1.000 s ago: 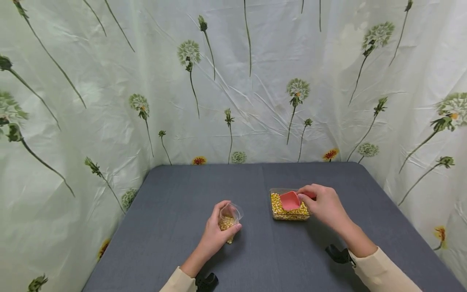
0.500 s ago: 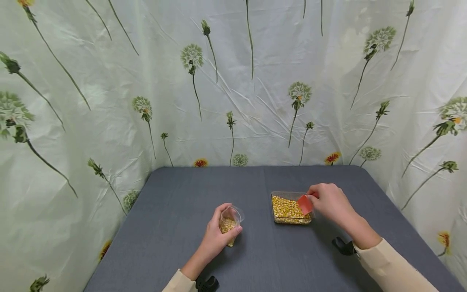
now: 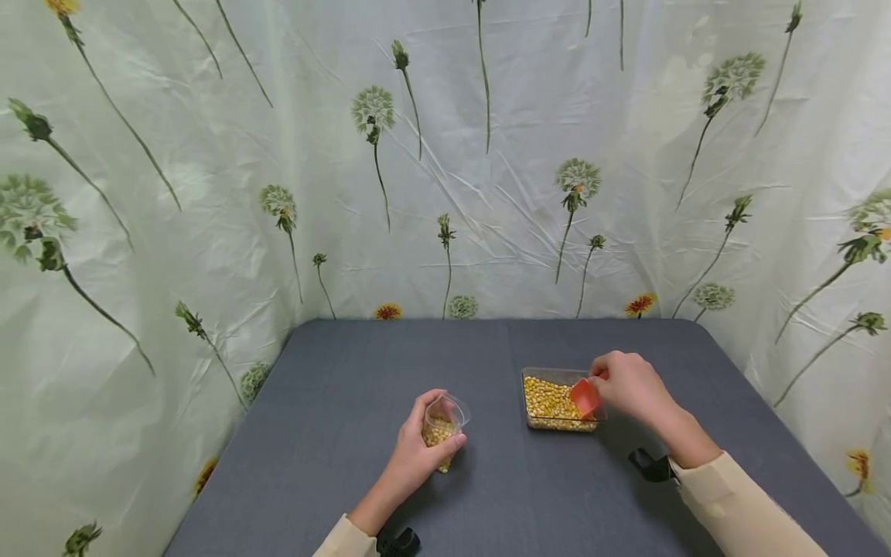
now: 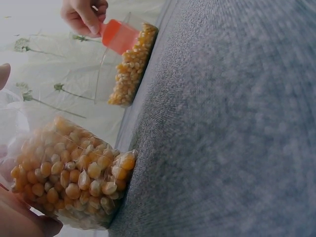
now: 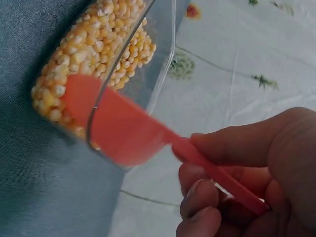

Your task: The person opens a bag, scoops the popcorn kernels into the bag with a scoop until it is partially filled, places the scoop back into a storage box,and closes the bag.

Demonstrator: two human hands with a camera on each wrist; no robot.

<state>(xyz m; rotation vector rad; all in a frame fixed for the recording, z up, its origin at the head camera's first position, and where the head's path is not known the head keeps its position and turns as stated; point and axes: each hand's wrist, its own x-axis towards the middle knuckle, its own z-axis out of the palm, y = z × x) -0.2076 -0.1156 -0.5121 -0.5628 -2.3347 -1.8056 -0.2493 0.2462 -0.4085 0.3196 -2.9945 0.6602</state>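
Note:
My left hand [image 3: 415, 450] grips a clear plastic bag [image 4: 79, 173] partly filled with corn kernels; its bottom touches the table and its mouth is held wide, with a clear round rim [image 3: 455, 410] at the top. In my right hand [image 3: 636, 387] is the handle of a red scoop [image 5: 118, 123], pinched between thumb and fingers. The scoop's blade dips into the corn kernels [image 3: 546, 398] at the right end of a clear rectangular container [image 3: 527, 414]. Through the container's wall, in the right wrist view, the blade's tip shows among the kernels.
A dark grey cloth covers the table [image 3: 390, 356]. Behind and at the sides hangs a pale curtain [image 3: 487, 255] printed with dandelions. The container stands to the right of the bag, with bare table between them. Each wrist carries a black strap mount [image 3: 650, 466].
The right hand has moved the scoop from above the container's middle to its right end, turned it and lowered it into the kernels. The left hand still holds the bag in place.

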